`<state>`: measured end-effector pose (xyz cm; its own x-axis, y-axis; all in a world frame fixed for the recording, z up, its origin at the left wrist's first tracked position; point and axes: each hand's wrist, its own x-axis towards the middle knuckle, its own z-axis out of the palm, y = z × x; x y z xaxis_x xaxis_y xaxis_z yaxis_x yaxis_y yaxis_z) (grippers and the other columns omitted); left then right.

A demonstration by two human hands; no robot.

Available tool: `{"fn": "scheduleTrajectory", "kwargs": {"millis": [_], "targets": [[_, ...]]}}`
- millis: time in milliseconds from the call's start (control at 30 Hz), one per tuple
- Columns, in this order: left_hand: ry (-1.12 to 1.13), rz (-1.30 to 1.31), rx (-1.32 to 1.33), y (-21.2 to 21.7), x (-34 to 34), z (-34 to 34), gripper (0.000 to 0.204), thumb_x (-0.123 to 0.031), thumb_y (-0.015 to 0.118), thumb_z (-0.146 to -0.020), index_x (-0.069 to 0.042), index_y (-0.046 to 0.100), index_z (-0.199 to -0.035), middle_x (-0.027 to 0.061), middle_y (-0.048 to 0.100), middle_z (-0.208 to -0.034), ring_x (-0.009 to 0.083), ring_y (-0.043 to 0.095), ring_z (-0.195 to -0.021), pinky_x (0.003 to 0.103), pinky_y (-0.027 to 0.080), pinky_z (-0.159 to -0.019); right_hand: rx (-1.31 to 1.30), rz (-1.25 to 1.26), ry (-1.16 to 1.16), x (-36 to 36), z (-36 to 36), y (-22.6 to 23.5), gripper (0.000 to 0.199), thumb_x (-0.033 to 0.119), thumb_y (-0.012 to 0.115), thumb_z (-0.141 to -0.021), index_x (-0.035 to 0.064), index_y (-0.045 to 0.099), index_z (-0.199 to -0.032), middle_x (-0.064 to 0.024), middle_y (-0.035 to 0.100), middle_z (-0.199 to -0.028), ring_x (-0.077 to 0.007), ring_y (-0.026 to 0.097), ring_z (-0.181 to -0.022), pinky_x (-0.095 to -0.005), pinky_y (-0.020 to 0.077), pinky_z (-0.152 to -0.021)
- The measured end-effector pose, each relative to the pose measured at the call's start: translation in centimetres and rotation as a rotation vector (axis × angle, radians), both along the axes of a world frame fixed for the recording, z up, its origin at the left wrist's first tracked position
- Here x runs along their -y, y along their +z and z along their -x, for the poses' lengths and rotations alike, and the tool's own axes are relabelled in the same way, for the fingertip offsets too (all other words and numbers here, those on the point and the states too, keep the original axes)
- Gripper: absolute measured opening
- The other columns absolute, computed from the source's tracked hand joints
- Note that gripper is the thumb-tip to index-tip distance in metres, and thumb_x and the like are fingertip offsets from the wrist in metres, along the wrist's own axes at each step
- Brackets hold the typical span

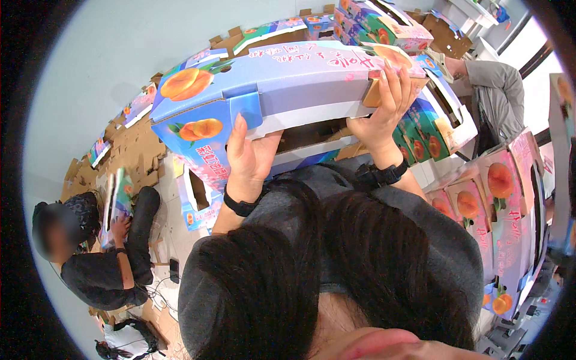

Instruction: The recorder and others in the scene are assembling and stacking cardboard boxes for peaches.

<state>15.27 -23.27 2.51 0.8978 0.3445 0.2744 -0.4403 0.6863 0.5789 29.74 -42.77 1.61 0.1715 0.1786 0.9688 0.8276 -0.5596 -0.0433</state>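
Both ends of the peach-printed carton (294, 89), held before the grey shirt (447, 225), are grasped, the left hand (251, 155) gripping by the blue tab (251, 108) and the right hand (384, 114) by the brown flap (372, 94); probably light, stiff but dentable, it is best supported at folded corners.

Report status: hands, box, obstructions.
Left hand gripping box, thumb on blue tab. Right hand at its right end, fingers over brown flap. Stacked boxes beyond; no visible obstruction.

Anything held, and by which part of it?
A peach-printed cardboard box: the left hand grips its near side at the blue corner flap, the right hand the same side's right end, by a brown flap.
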Motion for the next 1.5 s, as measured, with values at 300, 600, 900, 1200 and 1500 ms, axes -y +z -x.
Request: {"fn": "scheduleTrajectory", "kwargs": {"millis": [300, 600, 900, 1200, 1500], "targets": [[-0.009, -0.007, 0.004, 0.0, 0.1, 0.1, 0.070, -0.044, 0.063, -0.086, -0.013, 0.036, -0.144, 0.0102, 0.042, -0.144, 0.0316, 0.036, -0.135, 0.053, 0.025, -0.113, 0.014, 0.007, -0.006, 0.1, 0.1, 0.0, 0.081, 0.027, 0.077, -0.066, 0.0136, 0.035, -0.134, -0.0129, 0.044, -0.141, -0.0389, 0.030, -0.138, -0.0575, 0.0108, -0.114], [-0.303, 0.101, 0.050, 0.2, 0.3, -0.2, 0.053, -0.034, 0.056, -0.094, -0.006, 0.043, -0.138, 0.0128, 0.050, -0.137, 0.0299, 0.043, -0.131, 0.047, 0.033, -0.107, 0.020, -0.022, -0.018, -0.3, -0.4, 0.2, 0.077, 0.027, 0.075, -0.068, 0.0115, 0.037, -0.133, -0.0135, 0.044, -0.140, -0.0389, 0.032, -0.137, -0.0582, 0.0131, -0.113], [-0.177, -1.450, 0.233, 2.9, 2.9, 1.4, 0.049, -0.020, 0.071, -0.084, -0.006, 0.057, -0.129, 0.0110, 0.058, -0.130, 0.0281, 0.054, -0.120, 0.039, 0.039, -0.103, -0.020, 0.043, -0.002, -0.6, -1.3, 1.0, 0.082, 0.015, 0.070, -0.061, 0.0107, 0.037, -0.136, -0.0111, 0.043, -0.144, -0.0362, 0.031, -0.139, -0.0528, 0.0160, -0.115], [0.443, -2.019, 0.044, 0.4, 2.1, -0.1, 0.064, -0.029, 0.073, -0.074, -0.009, 0.052, -0.131, 0.0133, 0.057, -0.114, 0.0314, 0.053, -0.109, 0.044, 0.036, -0.099, -0.207, 0.144, 0.063, -0.9, 0.4, 2.7, 0.071, 0.024, 0.071, -0.067, 0.0089, 0.049, -0.132, -0.0114, 0.041, -0.145, -0.0359, 0.032, -0.137, -0.0520, 0.0180, -0.115], [0.587, -2.016, -0.052, -0.3, 1.2, -2.3, 0.044, -0.005, 0.051, -0.084, -0.011, 0.056, -0.127, 0.0129, 0.060, -0.113, 0.0297, 0.056, -0.105, 0.046, 0.039, -0.096, -0.411, 0.700, 0.296, 0.3, 1.3, -0.6, 0.094, 0.041, 0.078, -0.058, 0.0152, 0.043, -0.142, -0.0162, 0.042, -0.138, -0.0361, 0.041, -0.124, -0.0475, 0.0337, -0.103]]}}
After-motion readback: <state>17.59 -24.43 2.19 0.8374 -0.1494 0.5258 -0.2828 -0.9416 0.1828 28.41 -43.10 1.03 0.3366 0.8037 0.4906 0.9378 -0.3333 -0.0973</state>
